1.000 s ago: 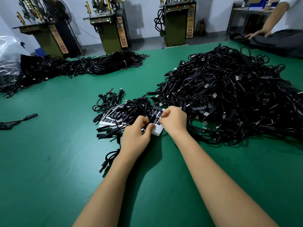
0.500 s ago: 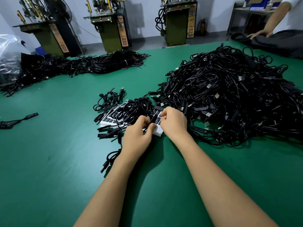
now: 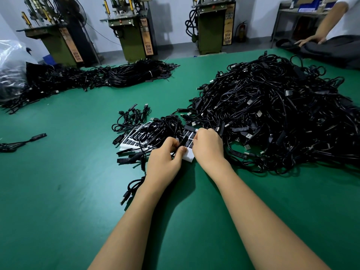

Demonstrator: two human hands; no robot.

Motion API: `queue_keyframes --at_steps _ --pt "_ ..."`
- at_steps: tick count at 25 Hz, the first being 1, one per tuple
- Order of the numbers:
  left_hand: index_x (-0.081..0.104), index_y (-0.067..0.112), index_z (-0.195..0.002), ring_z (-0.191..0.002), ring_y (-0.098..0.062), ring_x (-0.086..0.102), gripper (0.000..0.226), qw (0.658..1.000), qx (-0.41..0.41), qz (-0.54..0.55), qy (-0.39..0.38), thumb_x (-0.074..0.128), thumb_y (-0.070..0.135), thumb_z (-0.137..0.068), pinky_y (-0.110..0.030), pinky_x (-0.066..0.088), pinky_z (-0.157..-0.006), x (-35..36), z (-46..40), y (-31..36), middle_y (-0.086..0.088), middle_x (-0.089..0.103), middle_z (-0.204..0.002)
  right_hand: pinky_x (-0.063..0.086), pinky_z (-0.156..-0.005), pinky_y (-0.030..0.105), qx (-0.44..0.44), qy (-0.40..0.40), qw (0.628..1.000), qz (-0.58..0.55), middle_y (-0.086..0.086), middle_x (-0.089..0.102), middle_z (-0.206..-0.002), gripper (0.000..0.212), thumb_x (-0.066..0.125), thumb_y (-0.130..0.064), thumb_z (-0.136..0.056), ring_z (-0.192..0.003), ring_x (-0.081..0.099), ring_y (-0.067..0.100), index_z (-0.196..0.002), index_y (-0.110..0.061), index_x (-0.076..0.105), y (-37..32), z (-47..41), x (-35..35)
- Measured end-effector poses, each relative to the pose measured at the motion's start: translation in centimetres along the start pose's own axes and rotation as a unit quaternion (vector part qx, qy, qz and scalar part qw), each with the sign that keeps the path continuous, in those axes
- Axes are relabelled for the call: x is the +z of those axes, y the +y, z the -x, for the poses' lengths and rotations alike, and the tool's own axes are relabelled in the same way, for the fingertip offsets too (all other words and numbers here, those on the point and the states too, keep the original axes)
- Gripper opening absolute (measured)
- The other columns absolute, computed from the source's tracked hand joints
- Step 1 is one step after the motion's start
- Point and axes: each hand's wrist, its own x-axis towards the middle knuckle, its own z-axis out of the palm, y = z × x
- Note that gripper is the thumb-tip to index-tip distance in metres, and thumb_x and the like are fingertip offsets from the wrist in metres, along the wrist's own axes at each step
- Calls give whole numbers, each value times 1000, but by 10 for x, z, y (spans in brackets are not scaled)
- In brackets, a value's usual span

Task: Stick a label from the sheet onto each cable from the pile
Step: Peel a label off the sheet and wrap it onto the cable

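The label sheet (image 3: 128, 142) lies flat on the green table (image 3: 58, 191), and it is the landmark here. Just to its right rises the big pile of black cables (image 3: 272, 117); a small bunch of cables (image 3: 155, 131) lies across the sheet and hides much of it.

Both hands meet over the near right corner of the sheet. The left hand (image 3: 165, 160) pinches a black cable piece (image 3: 183, 142) between thumb and curled fingers, holding it just above the sheet. The right hand (image 3: 208, 145) has its fingers curled down at the sheet's right edge; it seems to pick at a label or press one, but the fingertips are hidden, so I cannot tell which.

I judge that the step in hand is to bring one label onto this cable. To do it well, the left hand should keep the cable piece steady and flat side up, close to the sheet. The right hand should lift the label by one corner only, lay it straight along the piece, then rub it down. The loose cables on the sheet could catch the sticky side, so it is better to push them away first.
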Motion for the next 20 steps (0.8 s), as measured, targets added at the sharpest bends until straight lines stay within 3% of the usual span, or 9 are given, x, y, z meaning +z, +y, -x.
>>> queue_keyframes --at_steps 5,8,10,11,14,17,18,20 --pt "49 29 -82 -71 5 56 16 1000 2 8 -3 63 31 -90 -14 35 -57 -1 0 0 20 63 -75 41 -89 35 -24 3 999 40 16 56 -119 20 54 -8 -93 -112 53 33 -112 -3 57 -5 5 -5" --pt "51 28 -85 -75 -6 60 11 1000 -3 27 -10 60 30 -91 -25 42 -62 -2 0 1 11 70 -84 41 -80 34 -20 2 999 26 15 56 -117 19 55 -9 -91 -110 53 33 -110 -4 57 -5 7 -14" --pt "52 27 -87 -68 -9 59 9 999 -10 38 -16 58 31 -92 -31 47 -63 -2 1 0 8 73 -89 37 -72 32 -21 8 1000 -4 15 60 -108 8 53 -9 -92 -102 56 34 -94 -6 59 0 9 -25" --pt "53 27 -88 -65 -10 58 9 999 -15 44 -20 58 32 -92 -33 49 -63 -3 1 0 7 73 -91 40 -68 32 -18 9 999 -28 17 63 -102 10 52 -8 -91 -96 58 36 -86 -3 59 4 11 -31" --pt "56 22 -93 -68 -16 59 10 998 -32 39 -23 59 32 -93 -34 49 -65 -5 1 6 4 73 -93 51 -69 39 20 6 990 -142 22 69 -86 19 54 -8 -89 -79 62 38 -86 6 67 27 18 -49" --pt "57 18 -92 -69 -14 63 8 1000 -3 23 -11 59 26 -94 -32 48 -64 -5 6 21 4 73 -91 52 -73 39 82 -10 954 -288 10 65 -75 18 56 -11 -91 -71 57 22 -84 2 67 55 33 -61" --pt "58 17 -90 -60 -9 60 6 999 7 49 -9 58 22 -94 -29 46 -58 -2 9 27 6 74 -87 53 -73 38 97 -16 940 -328 6 63 -75 16 56 -11 -92 -72 57 16 -83 -2 67 63 38 -64" --pt "58 17 -88 -47 -5 47 8 988 -17 146 -39 55 14 -94 -20 39 -50 6 16 40 7 74 -81 52 -63 22 104 -12 915 -389 0 64 -80 15 56 -12 -94 -74 60 9 -83 -14 66 73 45 -63"
